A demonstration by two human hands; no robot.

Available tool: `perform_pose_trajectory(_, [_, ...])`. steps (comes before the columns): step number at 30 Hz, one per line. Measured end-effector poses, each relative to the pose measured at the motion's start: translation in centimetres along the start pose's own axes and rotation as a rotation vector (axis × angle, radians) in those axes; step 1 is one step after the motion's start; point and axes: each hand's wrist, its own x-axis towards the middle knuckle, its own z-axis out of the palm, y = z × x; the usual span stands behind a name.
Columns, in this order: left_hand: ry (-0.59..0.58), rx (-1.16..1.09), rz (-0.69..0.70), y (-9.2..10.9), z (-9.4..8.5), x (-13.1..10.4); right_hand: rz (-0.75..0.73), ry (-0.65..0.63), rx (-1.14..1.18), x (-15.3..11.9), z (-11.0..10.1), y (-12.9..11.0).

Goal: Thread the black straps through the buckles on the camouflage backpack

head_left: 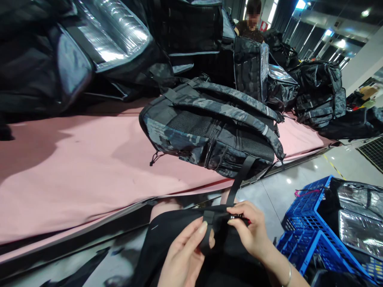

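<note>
A camouflage backpack (191, 137) lies on the pink-covered table with its padded shoulder straps facing up. From its lower right side a black webbing strap (239, 179) hangs over the table edge towards my lap. My left hand (187, 249) is closed, pinching a folded end of black webbing between thumb and fingers. Close beside it, my right hand (249, 225) pinches a small black object (235, 216) where the hanging strap comes down. A bit of red shows by its fingers; what exactly the object is, I cannot tell.
Black bags with silvery linings (116, 32) are piled along the back of the pink table (89, 159). More backpacks (320, 91) stand at the far right. Blue crates (311, 207) with lined bags sit on the floor at right. Behind the bags is another person (254, 34).
</note>
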Motion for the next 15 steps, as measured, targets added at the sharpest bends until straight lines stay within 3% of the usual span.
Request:
perform_pose_trajectory(6, [-0.01,-0.156,-0.096,0.72,0.87,-0.41,0.005,-0.028,-0.036,-0.11,-0.22,-0.21])
perform_pose_trajectory(15, [0.024,-0.094,0.0,0.01,0.72,-0.52,-0.02,-0.072,-0.053,-0.24,-0.01,-0.51])
